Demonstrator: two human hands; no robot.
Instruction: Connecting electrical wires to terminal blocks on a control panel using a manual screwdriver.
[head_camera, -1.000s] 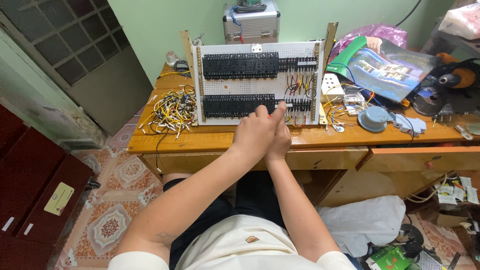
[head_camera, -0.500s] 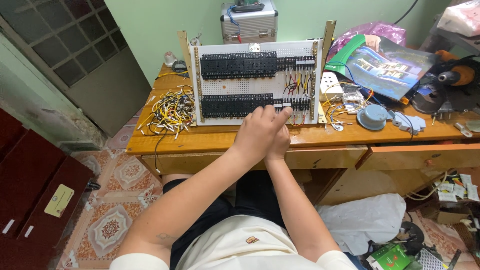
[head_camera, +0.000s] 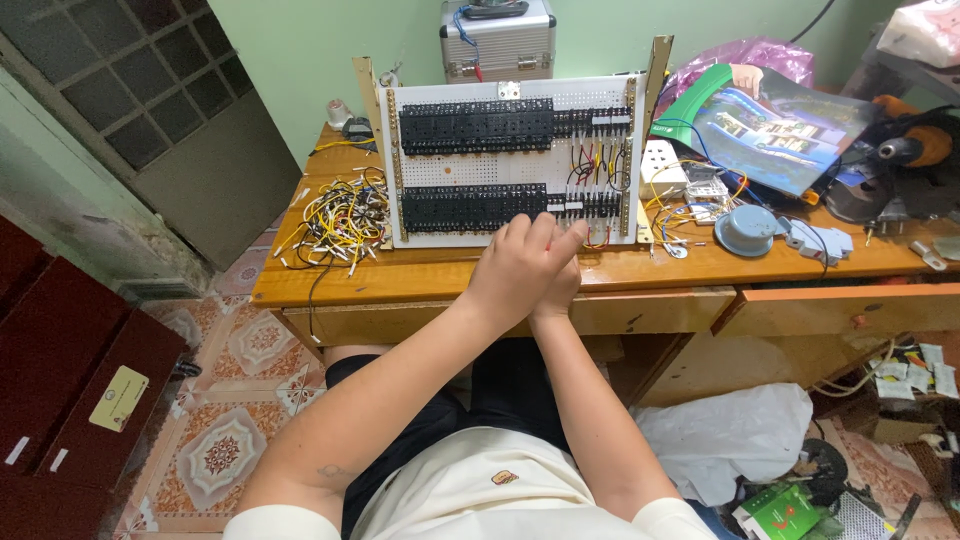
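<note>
Presently both hands meet at the lower edge of the white wiring panel (head_camera: 505, 160), which stands tilted back on the tabletop (head_camera: 450, 280). The left hand (head_camera: 520, 265) lies over the right hand (head_camera: 555, 295), its fingers curled and one fingertip extended toward the lower row of black terminal blocks (head_camera: 475, 207); the grip is closed to a pinch, but what it holds, if anything, cannot be told, since the fingers hide it. The right hand's grip is covered by the left and its state cannot be told either. Risk assessment: the short coloured jumper wires (head_camera: 595, 165) sit just above and to the right of the grip, so a careless push is likely to snag or loosen one. The panel only leans between two wooden uprights (head_camera: 655, 75), so heavy pressure from the grip could tip it backward. The loose wire bundle (head_camera: 340, 220), left of the grip and near the tabletop edge, could be dragged off by a forearm. Containers: a metal case (head_camera: 498, 45) stands behind the panel, above the grip, lid shut, contents not visible. A drawer (head_camera: 830, 310) to the lower right of the grip stands slightly open; its contents cannot be seen. A white plastic bag (head_camera: 725, 435) lies on the floor below the grip, contents hidden.
</note>
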